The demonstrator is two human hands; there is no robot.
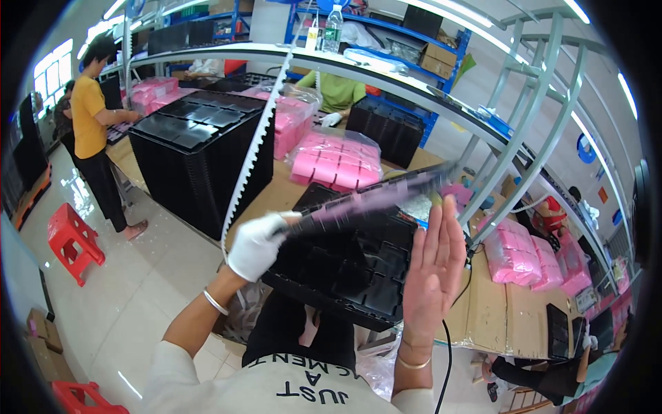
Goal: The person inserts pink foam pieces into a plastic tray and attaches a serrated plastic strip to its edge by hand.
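Note:
My left hand (256, 247), in a white glove, grips the left end of a thin black tray (372, 200) with pink on it. The tray is held up at a slant, its right end higher and smeared by motion. My right hand (436, 269) is bare, palm toward me and fingers stretched out, its fingertips close to the tray's right end. Whether they touch it I cannot tell. Beneath both hands, glossy black plastic trays (358, 272) lie at the table's front edge, partly hidden by the raised tray.
A tall stack of black trays (200, 148) stands left, beside a white slotted upright (258, 145). Bagged pink pieces (336, 162) lie beyond the trays; more pink packs (514, 254) sit right. A black cable (448, 345) hangs near my right arm. People work across the table and left.

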